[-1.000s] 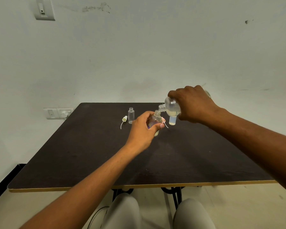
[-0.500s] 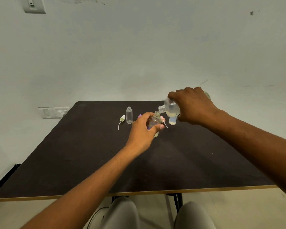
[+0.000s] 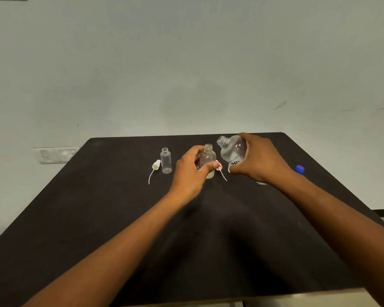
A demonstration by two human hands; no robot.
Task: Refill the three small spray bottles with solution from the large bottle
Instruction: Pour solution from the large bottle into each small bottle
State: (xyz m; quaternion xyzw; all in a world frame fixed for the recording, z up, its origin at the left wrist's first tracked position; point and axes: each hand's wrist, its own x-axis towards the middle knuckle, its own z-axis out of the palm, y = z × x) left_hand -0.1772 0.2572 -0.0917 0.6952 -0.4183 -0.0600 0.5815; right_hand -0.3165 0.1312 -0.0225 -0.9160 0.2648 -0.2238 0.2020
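My left hand (image 3: 192, 169) grips a small clear spray bottle (image 3: 208, 159), uncapped, with pale liquid in it, low over the black table (image 3: 120, 218). My right hand (image 3: 261, 159) holds the large clear bottle (image 3: 232, 151), open-necked and nearly upright, leaning slightly left, just right of the small one. A pink spray head with a dip tube (image 3: 221, 170) lies between the two bottles. Another small bottle (image 3: 166, 160) stands empty and uncapped to the left, its white spray head (image 3: 155, 168) lying beside it. A third small bottle is hidden behind my right hand.
A blue cap (image 3: 299, 169) lies on the table right of my right wrist. A wall socket plate (image 3: 56, 154) sits on the pale wall left of the table. The wall runs close behind the table's far edge.
My right hand has tipped the large bottle back from a pouring tilt to nearly upright, its neck now away from the small bottle's mouth. My left hand and the small bottle have come down towards the table.
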